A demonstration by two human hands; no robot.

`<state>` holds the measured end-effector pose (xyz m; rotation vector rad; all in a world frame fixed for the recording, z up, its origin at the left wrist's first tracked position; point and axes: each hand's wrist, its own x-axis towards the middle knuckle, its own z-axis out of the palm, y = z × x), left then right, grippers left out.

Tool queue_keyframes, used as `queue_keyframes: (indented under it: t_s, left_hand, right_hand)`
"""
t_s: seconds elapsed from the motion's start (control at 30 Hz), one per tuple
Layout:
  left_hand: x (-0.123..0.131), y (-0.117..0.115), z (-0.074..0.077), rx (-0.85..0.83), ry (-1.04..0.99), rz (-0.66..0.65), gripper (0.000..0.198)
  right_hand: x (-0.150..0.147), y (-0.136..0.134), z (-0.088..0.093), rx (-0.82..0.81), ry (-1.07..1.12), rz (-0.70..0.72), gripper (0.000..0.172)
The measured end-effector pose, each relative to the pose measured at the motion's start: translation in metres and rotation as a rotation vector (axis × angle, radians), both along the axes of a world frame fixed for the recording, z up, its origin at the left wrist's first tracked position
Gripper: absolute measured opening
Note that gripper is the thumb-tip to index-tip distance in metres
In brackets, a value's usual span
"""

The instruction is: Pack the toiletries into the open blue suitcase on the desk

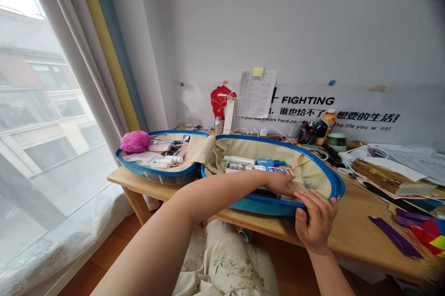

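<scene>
Open blue case [257,204]: both halves hold toiletries [239,161] (pink puff [135,142] among them); left hand [278,182] pinches wooden comb [296,187] over the right half, not yet laid down; right hand [314,222] grips the rim.

From my feed I see a bright window [41,115] on the left with a pale curtain [104,45] beside it, and wooden floor [118,240] under the table [351,235]. On the wall hang a printed sheet [256,99] topped by a yellow sticky note [257,72], a red fist cutout [219,99] and a FIGHTING banner [308,100]. I make out an orange bottle [327,122], a green jar [336,140], loose papers [392,170] and a purple strip [394,236] on the table's right.
</scene>
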<state>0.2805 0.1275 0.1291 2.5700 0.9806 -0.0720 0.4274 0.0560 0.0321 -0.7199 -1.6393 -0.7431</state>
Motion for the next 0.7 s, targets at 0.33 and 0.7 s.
queue_keyframes:
  t_s: [0.33,0.7]
  left_hand:
    - [-0.129,0.010,0.060,0.331,-0.227,0.589,0.042]
    - [-0.353,-0.030,0.058,0.457,0.032,1.206,0.043]
  right_hand:
    - [0.001,0.002,-0.002,-0.014,0.020,-0.001,0.028]
    - [0.000,0.003,0.000,0.008,0.016,0.029,0.027]
